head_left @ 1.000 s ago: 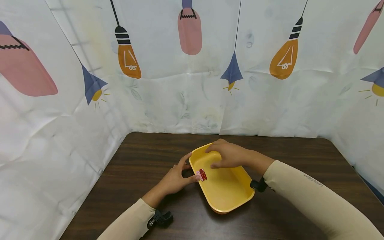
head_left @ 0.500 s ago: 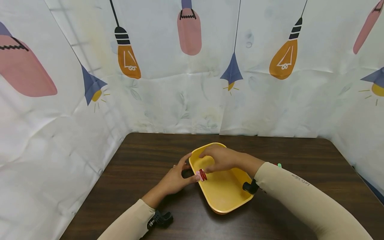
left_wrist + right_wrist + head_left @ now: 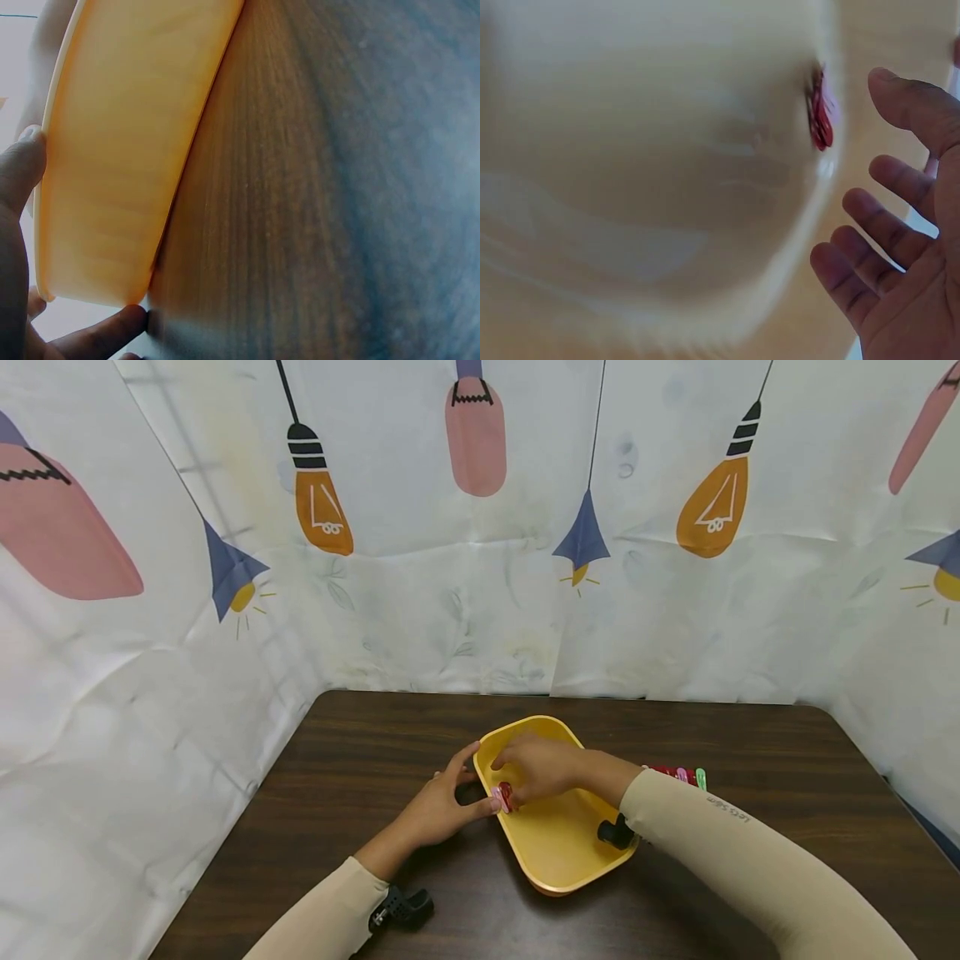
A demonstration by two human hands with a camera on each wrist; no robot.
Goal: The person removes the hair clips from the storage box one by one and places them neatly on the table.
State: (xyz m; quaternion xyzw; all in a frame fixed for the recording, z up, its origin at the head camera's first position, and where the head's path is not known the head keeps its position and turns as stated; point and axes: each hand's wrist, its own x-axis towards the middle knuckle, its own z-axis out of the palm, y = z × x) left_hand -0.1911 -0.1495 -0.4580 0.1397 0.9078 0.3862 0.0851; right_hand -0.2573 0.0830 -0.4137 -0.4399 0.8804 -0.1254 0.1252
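A yellow plastic tub (image 3: pixel 558 864) stands at a slant on the dark table. My left hand (image 3: pixel 444 806) is at its left corner, thumb at the long rim and fingers against the outside. In the left wrist view the thumb (image 3: pixel 26 161) touches the rim and a finger reaches the base of the wall. Red and pink clips (image 3: pixel 821 112), looking like hair clips, lie together inside by the left wall. My right hand (image 3: pixel 543 766) is down inside the tub, thumb side close over the clips, fingers spread in the right wrist view with nothing between them.
Beyond the right forearm, a row of red, pink and green clips (image 3: pixel 682 774) lies on the brown table (image 3: pixel 390 735), partly hidden by the sleeve. A white curtain (image 3: pixel 442 610) printed with lamps hangs behind and at both sides.
My right hand has moved left and lower inside the tub, closer to the clips. The row of clips on the table has come into view past the sleeve. My left hand stays put.
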